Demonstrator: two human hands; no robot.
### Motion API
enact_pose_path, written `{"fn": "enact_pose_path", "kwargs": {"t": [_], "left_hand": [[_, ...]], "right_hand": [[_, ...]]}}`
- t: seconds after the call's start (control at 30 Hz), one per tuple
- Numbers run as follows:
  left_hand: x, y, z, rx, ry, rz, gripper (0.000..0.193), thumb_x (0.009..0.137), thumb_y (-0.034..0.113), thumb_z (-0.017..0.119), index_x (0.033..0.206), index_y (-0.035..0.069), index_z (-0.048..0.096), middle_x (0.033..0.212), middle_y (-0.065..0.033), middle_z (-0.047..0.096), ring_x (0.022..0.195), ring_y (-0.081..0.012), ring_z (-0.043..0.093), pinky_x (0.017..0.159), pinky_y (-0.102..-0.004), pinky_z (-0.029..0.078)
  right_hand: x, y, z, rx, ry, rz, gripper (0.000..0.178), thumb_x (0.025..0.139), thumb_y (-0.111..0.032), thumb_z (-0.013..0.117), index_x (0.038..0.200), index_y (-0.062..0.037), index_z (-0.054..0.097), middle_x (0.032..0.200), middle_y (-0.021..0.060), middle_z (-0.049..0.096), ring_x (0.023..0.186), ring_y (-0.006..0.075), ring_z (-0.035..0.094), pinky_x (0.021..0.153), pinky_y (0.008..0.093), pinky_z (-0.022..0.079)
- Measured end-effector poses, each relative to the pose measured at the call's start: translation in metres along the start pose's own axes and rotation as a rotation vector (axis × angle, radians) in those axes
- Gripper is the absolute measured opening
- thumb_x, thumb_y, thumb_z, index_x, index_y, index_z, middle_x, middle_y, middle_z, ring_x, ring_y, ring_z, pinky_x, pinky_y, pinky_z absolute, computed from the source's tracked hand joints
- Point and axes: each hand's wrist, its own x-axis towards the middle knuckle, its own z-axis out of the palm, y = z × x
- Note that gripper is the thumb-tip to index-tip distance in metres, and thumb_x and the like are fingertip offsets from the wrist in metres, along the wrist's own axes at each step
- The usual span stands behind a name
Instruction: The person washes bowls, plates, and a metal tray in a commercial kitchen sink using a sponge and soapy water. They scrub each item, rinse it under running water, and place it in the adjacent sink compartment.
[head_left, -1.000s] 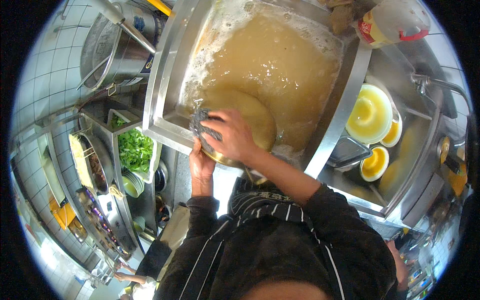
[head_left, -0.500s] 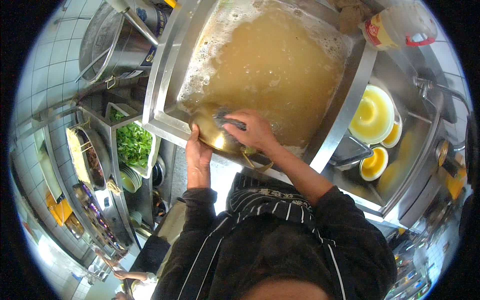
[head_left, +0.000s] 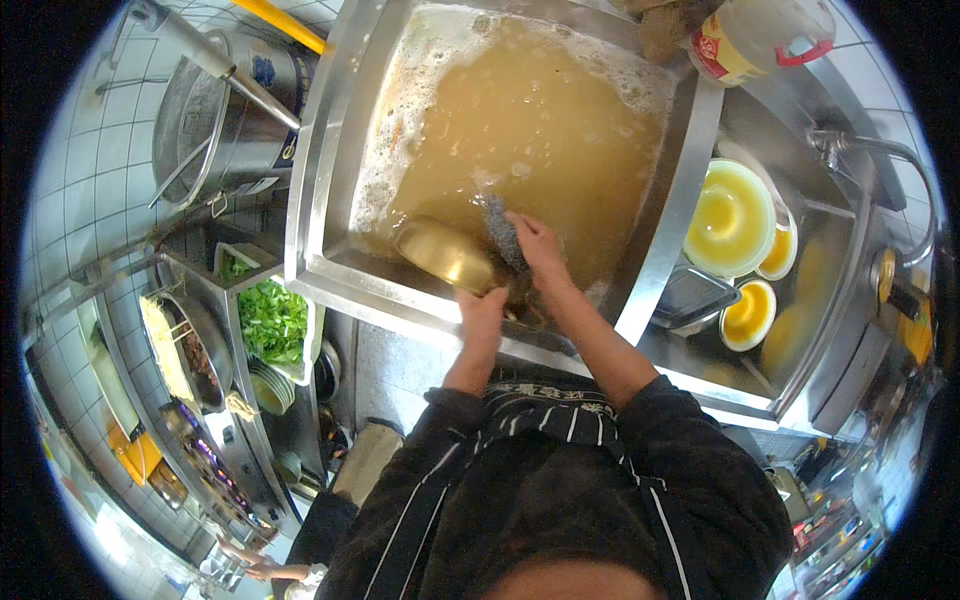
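Note:
My left hand point(head_left: 483, 315) grips the near rim of a shiny brass-coloured metal bowl point(head_left: 445, 252). The bowl is tilted at the front of a deep steel sink point(head_left: 420, 312), partly down in cloudy brown, foam-edged water point(head_left: 545, 130). In my right hand point(head_left: 540, 248) is a grey steel-wool scourer point(head_left: 502, 228), held just right of the bowl above the water. The fingers of that hand are closed on the scourer's right side. Part of the bowl's right end is hidden by shadow and my hands.
The right-hand basin point(head_left: 790, 350) holds a large pale bowl point(head_left: 728, 218), smaller bowls point(head_left: 747, 315) and a dark tray point(head_left: 695, 298). A plastic jug point(head_left: 760, 45) stands at its back corner. To the left are a steel pot point(head_left: 190, 130), leafy greens point(head_left: 272, 325) and stacked plates point(head_left: 270, 390).
The scourer has come off the bowl's surface to its right. My left hand has shifted right along the rim, and the bowl has turned and dipped farther into the sink.

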Motion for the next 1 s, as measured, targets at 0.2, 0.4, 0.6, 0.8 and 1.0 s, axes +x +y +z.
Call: {"fn": "enact_pose_path", "kwargs": {"t": [0.2, 0.4, 0.6, 0.8, 1.0], "left_hand": [[-0.008, 0.077, -0.038, -0.096, -0.078, -0.128, 0.07, 0.057, -0.013, 0.044, 0.126, 0.002, 0.042, 0.102, -0.0106, 0.056, 0.082, -0.0222, 0.058, 0.07, -0.0301, 0.051], [0.019, 0.079, -0.044, -0.039, -0.173, -0.149, 0.071, 0.056, -0.011, 0.043, 0.126, 0.001, 0.044, 0.095, -0.0103, 0.059, 0.067, -0.0168, 0.056, 0.054, -0.0241, 0.046], [0.056, 0.056, -0.035, 0.261, -0.285, -0.22, 0.048, 0.063, -0.006, 0.047, 0.11, 0.001, 0.051, 0.069, -0.0025, 0.052, 0.044, -0.0101, 0.044, 0.034, -0.0222, 0.032], [0.063, 0.052, -0.036, 0.002, -0.217, -0.235, 0.039, 0.086, -0.001, 0.049, 0.125, 0.003, 0.049, 0.112, -0.011, 0.06, 0.099, -0.021, 0.06, 0.083, -0.0321, 0.051], [0.063, 0.044, -0.053, 0.069, -0.241, -0.236, 0.061, 0.067, -0.01, 0.046, 0.127, 0.002, 0.045, 0.111, -0.0092, 0.057, 0.097, -0.0214, 0.058, 0.074, -0.0268, 0.049]], "right_hand": [[0.058, 0.011, -0.073, -0.225, 0.436, -0.276, 0.039, 0.088, -0.035, 0.059, 0.104, -0.0002, 0.066, 0.099, 0.0114, 0.067, 0.091, 0.0233, 0.061, 0.083, 0.0373, 0.045], [0.08, 0.011, -0.103, 0.285, 0.194, 0.094, 0.035, 0.092, -0.027, 0.056, 0.114, -0.0009, 0.061, 0.11, 0.0102, 0.064, 0.095, 0.0205, 0.061, 0.083, 0.0304, 0.046], [-0.031, -0.043, -0.051, -0.254, 0.057, -0.521, 0.024, 0.09, -0.022, 0.057, 0.104, -0.0046, 0.067, 0.103, 0.0116, 0.068, 0.095, 0.0236, 0.062, 0.086, 0.0335, 0.046], [-0.07, -0.048, 0.02, -0.78, -0.019, -1.104, 0.028, 0.078, -0.027, 0.066, 0.106, -0.0204, 0.068, 0.13, 0.0092, 0.049, 0.112, 0.0341, 0.047, 0.095, 0.0447, 0.04], [0.023, -0.056, 0.062, -0.771, -0.13, -0.786, 0.033, 0.087, -0.042, 0.055, 0.105, -0.0187, 0.069, 0.125, 0.0076, 0.055, 0.111, 0.031, 0.053, 0.095, 0.0418, 0.041]]}}
